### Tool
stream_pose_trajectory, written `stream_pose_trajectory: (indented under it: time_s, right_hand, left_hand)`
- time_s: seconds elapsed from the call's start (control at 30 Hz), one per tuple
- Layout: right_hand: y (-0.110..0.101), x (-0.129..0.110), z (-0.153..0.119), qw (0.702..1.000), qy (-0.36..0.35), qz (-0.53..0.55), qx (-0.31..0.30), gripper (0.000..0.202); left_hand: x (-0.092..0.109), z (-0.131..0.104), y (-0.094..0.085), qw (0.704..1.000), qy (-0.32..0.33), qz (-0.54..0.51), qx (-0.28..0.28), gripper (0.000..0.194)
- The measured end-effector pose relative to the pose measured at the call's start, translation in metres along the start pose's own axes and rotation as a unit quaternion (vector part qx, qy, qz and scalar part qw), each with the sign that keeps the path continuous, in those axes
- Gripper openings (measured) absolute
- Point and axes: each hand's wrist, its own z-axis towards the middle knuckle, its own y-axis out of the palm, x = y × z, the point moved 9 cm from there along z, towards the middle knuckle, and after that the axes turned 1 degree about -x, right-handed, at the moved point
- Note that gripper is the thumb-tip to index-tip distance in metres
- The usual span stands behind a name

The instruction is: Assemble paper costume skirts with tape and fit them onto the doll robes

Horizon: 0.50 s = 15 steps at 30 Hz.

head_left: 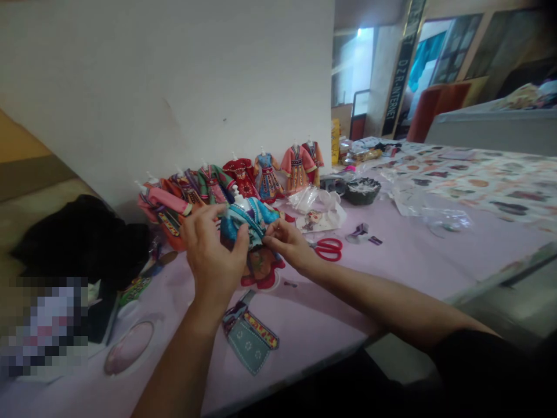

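Note:
A small headless doll (pixel 246 216) stands upright, dressed in a bright blue jacket with a patterned collar band and a brown and red skirt (pixel 261 264). My left hand (pixel 211 249) is closed around its left side, thumb on the jacket front. At the collar band's lower end, my right hand (pixel 289 242) pinches the band between thumb and fingers. Nearer to me lies a grey, stitched apron-like piece (pixel 250 342) with a yellow and red strip. Red-handled scissors (pixel 329 249) rest just right of my right hand, their blades partly hidden.
Several dressed headless dolls (pixel 267 177) line the white wall (pixel 195 87). Right of them are a dark bowl (pixel 362 193), purple scraps (pixel 359 231) and clear plastic bags (pixel 448 217). A black bundle (pixel 82 238) sits at left; the table's front edge (pixel 491 276) runs below my right arm.

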Motion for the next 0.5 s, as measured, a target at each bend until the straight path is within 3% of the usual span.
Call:
stream_pose_trajectory:
  time_s: [0.13,0.23,0.33,0.5]
  right_hand:
    - [-0.002,-0.001,0.002,1.000,0.005,-0.007,0.006,0.024]
    - [-0.002,0.001,0.003,1.000,0.010,-0.016,0.001,0.027]
    - [-0.005,0.006,0.005,1.000,0.015,-0.023,-0.003,0.031]
    - [-0.024,0.011,0.008,0.996,-0.002,-0.084,0.022,0.039]
  left_hand:
    - [-0.026,0.019,0.027,0.985,-0.125,-0.067,-0.098,0.064]
    - [-0.034,0.020,0.045,0.967,-0.176,-0.074,-0.166,0.065]
    - [-0.038,0.018,0.051,0.964,-0.189,-0.063,-0.176,0.059]
    - [-0.042,0.016,0.057,0.958,-0.183,-0.136,-0.172,0.050]
